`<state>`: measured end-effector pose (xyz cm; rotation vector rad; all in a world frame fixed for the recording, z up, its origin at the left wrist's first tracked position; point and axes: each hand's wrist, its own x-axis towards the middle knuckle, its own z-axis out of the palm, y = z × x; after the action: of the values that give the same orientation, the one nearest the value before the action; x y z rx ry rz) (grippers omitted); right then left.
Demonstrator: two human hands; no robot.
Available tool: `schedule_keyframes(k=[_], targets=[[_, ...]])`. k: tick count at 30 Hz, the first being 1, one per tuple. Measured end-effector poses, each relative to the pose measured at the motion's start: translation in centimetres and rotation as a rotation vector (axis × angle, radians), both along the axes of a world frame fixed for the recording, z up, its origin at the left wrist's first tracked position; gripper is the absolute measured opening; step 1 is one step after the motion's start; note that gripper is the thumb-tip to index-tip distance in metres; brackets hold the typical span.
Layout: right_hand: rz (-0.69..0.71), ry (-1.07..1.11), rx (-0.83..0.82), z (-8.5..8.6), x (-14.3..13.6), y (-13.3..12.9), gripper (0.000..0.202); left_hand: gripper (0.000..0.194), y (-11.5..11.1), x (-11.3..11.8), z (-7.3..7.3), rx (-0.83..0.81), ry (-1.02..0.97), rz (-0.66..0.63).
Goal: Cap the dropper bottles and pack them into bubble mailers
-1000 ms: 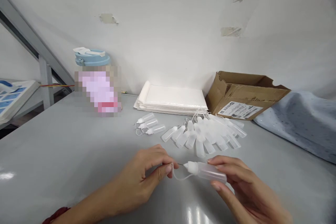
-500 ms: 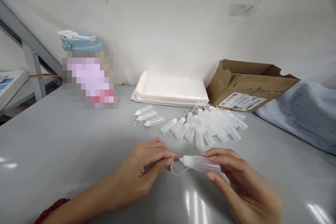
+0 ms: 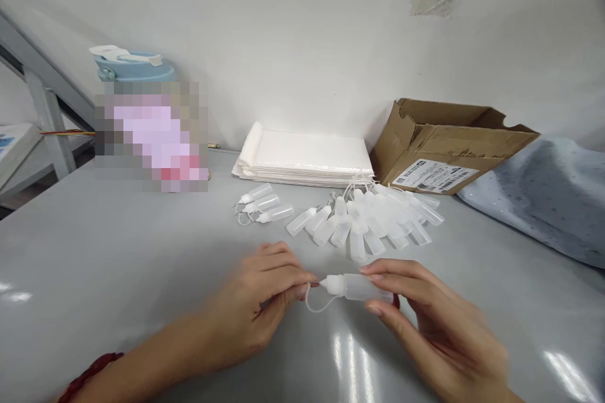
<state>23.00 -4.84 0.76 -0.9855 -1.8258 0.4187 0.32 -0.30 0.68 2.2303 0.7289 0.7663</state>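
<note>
Between my hands, a translucent squeeze bottle [image 3: 362, 287] lies sideways above the grey table [image 3: 179, 264], its white pointed nozzle to the left. My left hand [image 3: 269, 293] pinches the cap end of its thin looped strap at the nozzle tip; the cap itself is mostly hidden by the fingers. The bottle's body is held by the fingers and thumb of my right hand [image 3: 420, 308]. Beyond my hands, a pile of similar bottles [image 3: 378, 220] spreads out, and a small group of bottles [image 3: 262, 203] lies to its left.
A stack of white padded envelopes [image 3: 307, 154] rests by the wall. Right of it stands an open cardboard box [image 3: 439, 151], beside grey-blue fabric [image 3: 553, 195]. At the left, a blue lidded container [image 3: 135, 67] rises behind a blurred patch.
My right fingers have shifted slightly on the bottle's body. The view has moved a little, so the background sits higher and further left.
</note>
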Motion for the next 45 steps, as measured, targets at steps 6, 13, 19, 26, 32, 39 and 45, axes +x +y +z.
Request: schedule_keyframes(k=[6,13,19,26,32,39,45], targets=[[0.026,-0.083,-0.014,0.9,0.5,0.0,0.029,0.022,-0.1,-0.1,-0.3,0.03,0.01,-0.011],[0.015,-0.096,-0.011,1.0,0.2,0.1,0.03,0.023,0.0,0.1,-0.1,0.067,0.047,-0.024],[0.026,-0.098,-0.019,0.7,0.3,0.1,0.03,0.023,-0.3,0.2,-0.2,0.111,0.054,-0.035],[-0.006,-0.062,-0.011,0.9,0.7,0.3,0.027,0.024,-0.4,-0.1,-0.4,0.043,-0.011,0.08],[-0.029,0.013,0.003,0.6,0.5,0.4,0.029,0.018,-0.3,0.0,0.5,-0.142,0.022,0.125],[-0.018,-0.012,-0.064,-0.1,0.2,0.3,0.026,0.022,-0.4,0.2,0.5,-0.171,0.033,0.151],[0.0,-0.153,-0.038,-0.6,0.1,0.3,0.027,0.019,-0.7,0.4,0.4,-0.087,0.021,0.149]])
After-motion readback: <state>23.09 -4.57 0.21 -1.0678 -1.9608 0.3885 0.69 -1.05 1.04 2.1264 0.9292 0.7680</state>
